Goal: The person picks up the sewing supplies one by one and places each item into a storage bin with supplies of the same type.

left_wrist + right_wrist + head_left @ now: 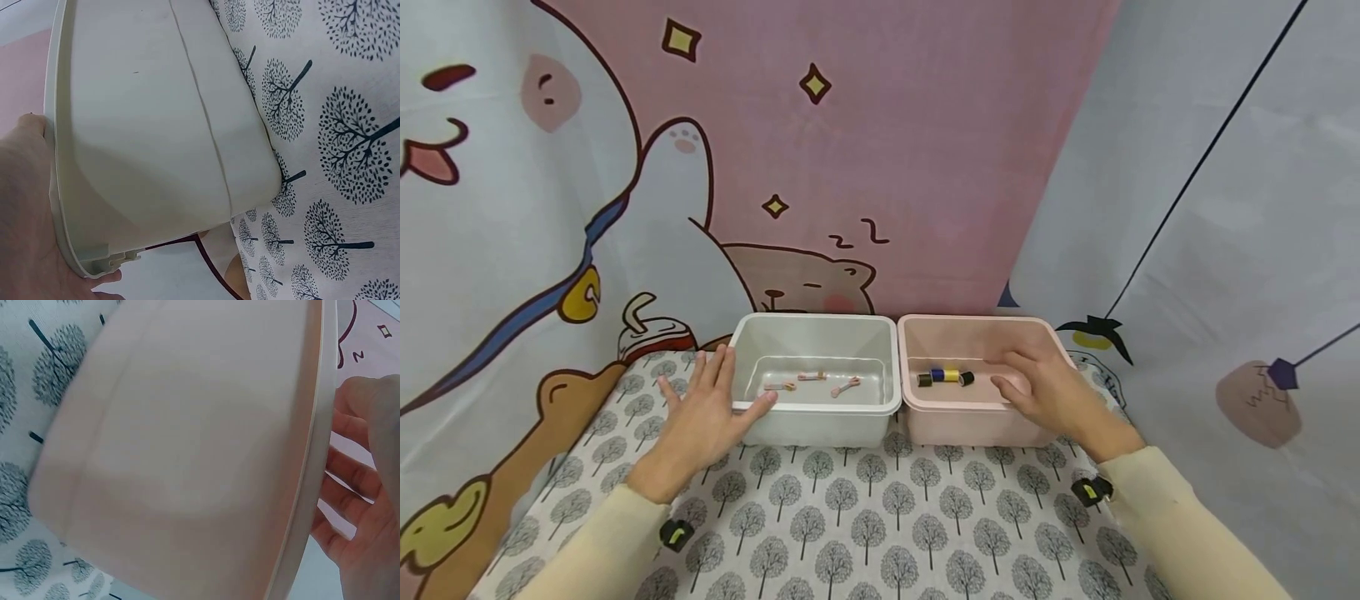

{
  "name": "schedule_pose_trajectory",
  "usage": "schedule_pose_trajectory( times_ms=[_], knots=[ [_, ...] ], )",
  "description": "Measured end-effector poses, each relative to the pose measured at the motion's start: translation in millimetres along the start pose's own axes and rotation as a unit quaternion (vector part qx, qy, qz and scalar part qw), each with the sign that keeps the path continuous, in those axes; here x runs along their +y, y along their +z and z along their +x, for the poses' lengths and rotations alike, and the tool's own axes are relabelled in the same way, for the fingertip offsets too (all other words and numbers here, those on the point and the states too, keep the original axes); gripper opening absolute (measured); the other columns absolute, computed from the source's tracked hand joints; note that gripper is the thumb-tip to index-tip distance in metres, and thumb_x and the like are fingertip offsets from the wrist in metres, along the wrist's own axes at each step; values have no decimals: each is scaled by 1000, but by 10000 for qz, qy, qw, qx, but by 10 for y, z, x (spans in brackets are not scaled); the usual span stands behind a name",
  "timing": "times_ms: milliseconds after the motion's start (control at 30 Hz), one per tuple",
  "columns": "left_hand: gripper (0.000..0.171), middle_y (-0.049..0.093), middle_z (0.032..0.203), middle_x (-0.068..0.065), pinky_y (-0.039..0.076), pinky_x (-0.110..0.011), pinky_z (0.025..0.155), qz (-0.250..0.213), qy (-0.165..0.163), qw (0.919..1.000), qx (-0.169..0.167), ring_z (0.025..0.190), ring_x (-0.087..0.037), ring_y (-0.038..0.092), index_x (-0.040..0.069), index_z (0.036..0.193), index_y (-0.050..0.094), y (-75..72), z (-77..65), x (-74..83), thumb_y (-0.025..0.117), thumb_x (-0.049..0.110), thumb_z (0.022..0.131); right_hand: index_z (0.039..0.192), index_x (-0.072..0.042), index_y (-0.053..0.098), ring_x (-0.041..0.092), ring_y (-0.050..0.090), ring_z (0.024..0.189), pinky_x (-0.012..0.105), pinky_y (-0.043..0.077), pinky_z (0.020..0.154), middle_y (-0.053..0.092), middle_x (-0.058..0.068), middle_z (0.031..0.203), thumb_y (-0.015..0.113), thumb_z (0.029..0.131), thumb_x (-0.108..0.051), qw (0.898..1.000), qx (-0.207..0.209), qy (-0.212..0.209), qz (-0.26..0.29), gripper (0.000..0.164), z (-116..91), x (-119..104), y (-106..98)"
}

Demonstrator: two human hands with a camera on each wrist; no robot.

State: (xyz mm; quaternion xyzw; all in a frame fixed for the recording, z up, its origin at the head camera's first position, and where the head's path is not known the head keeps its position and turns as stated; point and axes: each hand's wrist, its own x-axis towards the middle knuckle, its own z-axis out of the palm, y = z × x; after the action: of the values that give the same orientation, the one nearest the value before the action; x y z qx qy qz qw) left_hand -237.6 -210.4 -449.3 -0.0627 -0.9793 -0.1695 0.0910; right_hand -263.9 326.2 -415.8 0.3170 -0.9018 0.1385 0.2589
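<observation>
My left hand (703,421) rests at the front left corner of a white plastic bin (820,429). Its fingers are straight along the left side, and the thumb lies over the front rim. Inside that bin lie three small slim pinkish pieces (846,387), too small to tell their kind. Over the right part of a pink bin (973,425), my right hand (1052,396) has loosely bent, spread fingers and nothing visible in them. Left of its fingertips, small spool-like cylinders (945,376) in dark, blue and yellow lie on the pink bin's floor.
Both bins stand side by side on a cloth with a tree print (868,533). Behind them hangs a curtain (917,150) with cartoon animals. Dark wrist devices (677,534) sit at both cuffs.
</observation>
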Motion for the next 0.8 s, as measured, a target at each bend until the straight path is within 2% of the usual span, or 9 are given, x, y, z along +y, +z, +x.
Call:
schedule_pose_trajectory(
  times_ms=[133,300,567,800],
  knots=[
    [123,10,194,-29,-13,-101,123,-30,23,10000,-7,180,-60,5,-2,185,13,12,1,-3,48,88,109,127,-5,86,42,77,125,66,64,106,82,14,128,94,94,-9,9995,268,-151,43,35,-92,-74,-1],
    [121,10,194,-30,-13,-101,123,-50,124,9999,110,180,-60,6,-3,185,14,17,9,-27,50,85,111,131,-5,85,39,80,119,62,65,99,83,13,128,95,93,-10,9989,388,-254,32,39,-165,-160,-11],
    [118,13,194,-31,-14,-101,124,-79,190,9995,225,180,-61,8,-3,185,19,16,-20,-51,51,84,111,138,-7,83,35,82,120,56,71,95,80,11,143,93,97,-11,9994,294,-17,164,42,-285,-302,-21],
    [112,18,193,-30,-13,-100,125,-18,302,9988,380,180,-61,10,-2,183,26,7,-56,-71,51,80,112,138,-10,84,37,80,120,60,68,99,78,12,144,94,96,-15,9993,368,51,13,44,-378,-424,7]
  ],
)
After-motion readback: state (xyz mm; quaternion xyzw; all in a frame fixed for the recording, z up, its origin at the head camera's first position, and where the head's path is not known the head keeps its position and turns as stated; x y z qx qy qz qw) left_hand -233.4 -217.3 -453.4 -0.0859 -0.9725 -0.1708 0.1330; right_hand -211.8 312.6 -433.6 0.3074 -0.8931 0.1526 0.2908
